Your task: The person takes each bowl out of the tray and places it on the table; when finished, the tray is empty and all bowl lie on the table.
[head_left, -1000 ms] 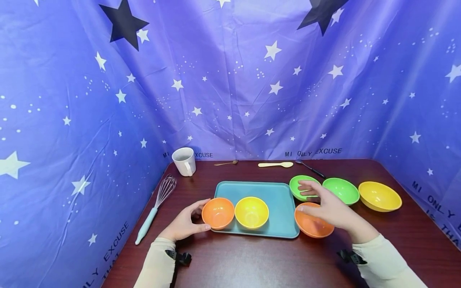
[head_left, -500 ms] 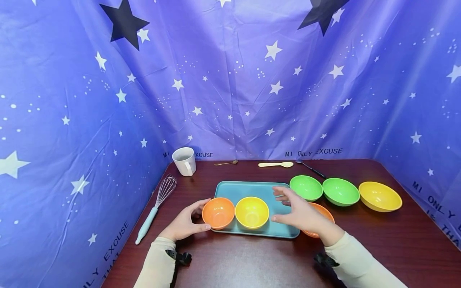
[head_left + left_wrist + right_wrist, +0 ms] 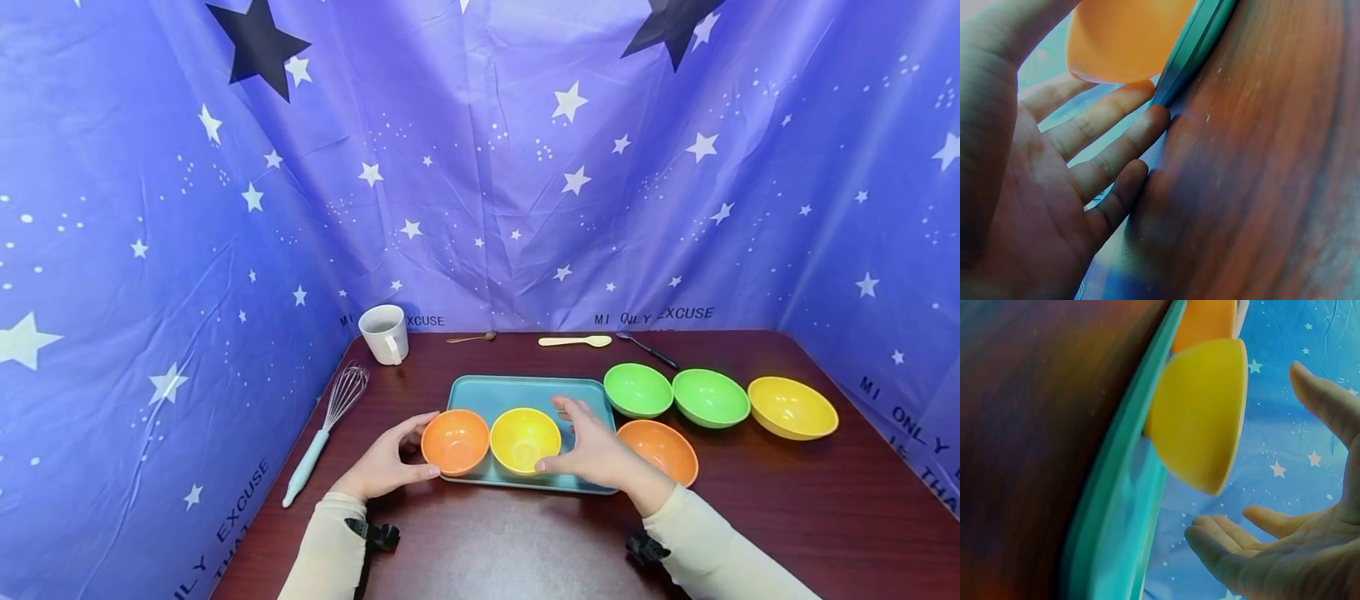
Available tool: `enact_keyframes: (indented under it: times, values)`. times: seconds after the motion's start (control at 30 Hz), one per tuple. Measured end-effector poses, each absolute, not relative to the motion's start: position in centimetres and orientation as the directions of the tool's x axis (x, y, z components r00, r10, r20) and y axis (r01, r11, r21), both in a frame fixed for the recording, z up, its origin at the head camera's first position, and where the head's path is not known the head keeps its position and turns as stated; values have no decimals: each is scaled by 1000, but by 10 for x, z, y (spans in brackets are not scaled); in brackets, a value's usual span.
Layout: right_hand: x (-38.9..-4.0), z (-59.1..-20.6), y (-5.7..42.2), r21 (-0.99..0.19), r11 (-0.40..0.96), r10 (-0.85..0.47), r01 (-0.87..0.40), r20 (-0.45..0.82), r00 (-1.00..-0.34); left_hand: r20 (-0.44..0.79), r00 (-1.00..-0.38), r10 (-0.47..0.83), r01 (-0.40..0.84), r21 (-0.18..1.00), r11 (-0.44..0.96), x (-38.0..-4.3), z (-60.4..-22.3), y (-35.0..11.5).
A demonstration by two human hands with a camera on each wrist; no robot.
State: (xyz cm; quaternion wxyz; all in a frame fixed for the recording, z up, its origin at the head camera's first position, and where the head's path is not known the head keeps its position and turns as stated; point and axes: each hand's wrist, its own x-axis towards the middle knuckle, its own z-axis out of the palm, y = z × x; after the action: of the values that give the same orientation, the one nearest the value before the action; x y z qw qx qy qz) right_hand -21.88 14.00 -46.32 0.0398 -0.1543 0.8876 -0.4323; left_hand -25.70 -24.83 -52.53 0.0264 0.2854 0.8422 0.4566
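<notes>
An orange bowl and a yellow bowl stand side by side on a blue-green tray. My left hand lies at the orange bowl's left side, thumb in front and fingers behind. In the left wrist view its fingers are spread and fairly straight, with fingertips at the bowl's underside. My right hand reaches over the tray's right part, thumb and fingers spread beside the yellow bowl. A gap shows between that hand and the bowl in the right wrist view.
Right of the tray stand another orange bowl, two green bowls and a larger yellow bowl. Behind it lie a small spoon, a cream spoon and a black-handled utensil. A mug and whisk are left.
My right hand has moved left, from above the orange bowl on the right to beside the yellow bowl on the tray. The left hand and the bowls have stayed in place.
</notes>
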Motion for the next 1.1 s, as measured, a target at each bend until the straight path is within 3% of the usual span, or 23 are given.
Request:
enact_keyframes:
  times: [1.1]
  values:
    - [-227,-492,121,-798,571,-280,-194,33,-959,200,-846,495,441,784,436,-256,-523,-248]
